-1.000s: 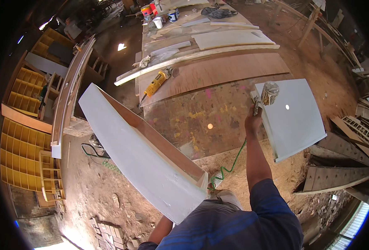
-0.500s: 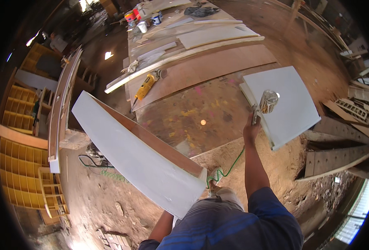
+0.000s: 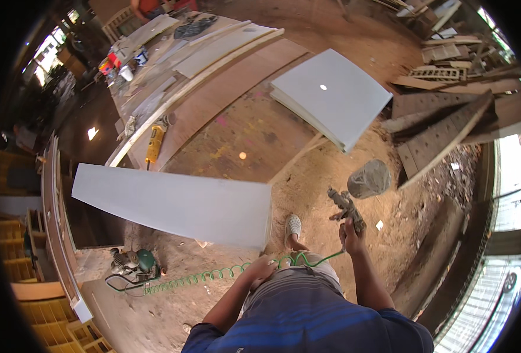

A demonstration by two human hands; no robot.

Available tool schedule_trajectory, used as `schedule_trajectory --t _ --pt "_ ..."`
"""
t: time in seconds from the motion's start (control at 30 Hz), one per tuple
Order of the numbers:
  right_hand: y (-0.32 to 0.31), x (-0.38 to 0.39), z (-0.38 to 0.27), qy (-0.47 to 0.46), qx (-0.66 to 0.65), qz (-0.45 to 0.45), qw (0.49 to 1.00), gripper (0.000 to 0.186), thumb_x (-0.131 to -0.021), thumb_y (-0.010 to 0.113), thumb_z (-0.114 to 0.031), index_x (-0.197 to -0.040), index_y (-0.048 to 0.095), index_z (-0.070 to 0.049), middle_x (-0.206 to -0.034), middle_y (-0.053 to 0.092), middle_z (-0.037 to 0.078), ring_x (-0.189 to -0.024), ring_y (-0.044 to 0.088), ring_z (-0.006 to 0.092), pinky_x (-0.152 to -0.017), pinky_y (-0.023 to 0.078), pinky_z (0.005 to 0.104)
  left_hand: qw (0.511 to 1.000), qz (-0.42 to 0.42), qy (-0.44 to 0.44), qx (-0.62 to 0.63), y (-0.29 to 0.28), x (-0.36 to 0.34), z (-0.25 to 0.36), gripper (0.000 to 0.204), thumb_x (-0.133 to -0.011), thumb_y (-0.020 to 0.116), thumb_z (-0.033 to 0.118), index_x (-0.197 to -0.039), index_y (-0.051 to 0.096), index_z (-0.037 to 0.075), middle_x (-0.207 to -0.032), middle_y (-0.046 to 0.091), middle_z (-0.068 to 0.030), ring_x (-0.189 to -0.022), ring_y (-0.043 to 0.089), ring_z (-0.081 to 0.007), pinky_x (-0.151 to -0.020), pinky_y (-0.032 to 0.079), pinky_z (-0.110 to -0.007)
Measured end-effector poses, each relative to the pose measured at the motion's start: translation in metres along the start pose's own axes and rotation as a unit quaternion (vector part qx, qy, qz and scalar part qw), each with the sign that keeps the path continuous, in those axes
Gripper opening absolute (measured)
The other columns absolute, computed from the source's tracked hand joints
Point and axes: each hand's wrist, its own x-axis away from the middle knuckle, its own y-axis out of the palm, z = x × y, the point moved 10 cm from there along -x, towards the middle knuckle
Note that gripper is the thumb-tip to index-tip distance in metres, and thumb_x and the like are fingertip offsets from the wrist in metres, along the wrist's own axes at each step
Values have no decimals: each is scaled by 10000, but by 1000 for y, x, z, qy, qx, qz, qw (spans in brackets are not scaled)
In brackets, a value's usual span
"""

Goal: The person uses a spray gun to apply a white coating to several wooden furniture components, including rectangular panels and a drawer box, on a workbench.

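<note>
My right hand [image 3: 353, 234] is closed around the handle of a spray gun [image 3: 344, 207], held out over the dirt floor. A grey, paint-smeared cup [image 3: 369, 179] is joined to the gun. From its handle a green coiled air hose [image 3: 199, 279] runs left across my front. My left hand [image 3: 262, 270] is at my waist, fingers curled where the hose passes; its fingertips are partly hidden. Just ahead of it lies a long, curved pale-grey panel [image 3: 181, 203], its left part overlapping the worktable. A second pale-grey panel [image 3: 334, 97] sits on the table's right end.
A yellow power tool [image 3: 154, 143] rests on the paint-stained worktable [image 3: 225, 141], with boards and paint cans beyond. A compressor [image 3: 136, 265] stands on the floor at left. Dark perforated wooden pieces [image 3: 431, 129] and scrap wood are at right. A person [image 3: 147, 8] is at the far end.
My right hand has drawn the spray gun back from the second panel, nearer my body. My left hand has left the long panel, which now lies more level across the view. The view has turned right.
</note>
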Motion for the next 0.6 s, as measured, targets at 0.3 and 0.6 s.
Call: schedule_trajectory --t 0.3,0.6 --pt "37 146 -44 -102 15 -65 993 648 -976 597 -479 -1336 494 50 -979 707 179 -426 467 26 -394 340 197 933 27 260 247 -73 53 277 466 -1080 419 385 -1097 653 -17 -942 664 -99 -874 606 -152 -777 498 -314" --pt "62 196 -55 -127 137 -74 980 412 -949 589 -249 -1216 599 64 -990 696 141 -937 667 214 -829 506 337 985 -90 83 124 -51 59 238 548 -1038 486 488 -844 673 11 -645 556 -15 -590 490 -114 -548 388 -305"
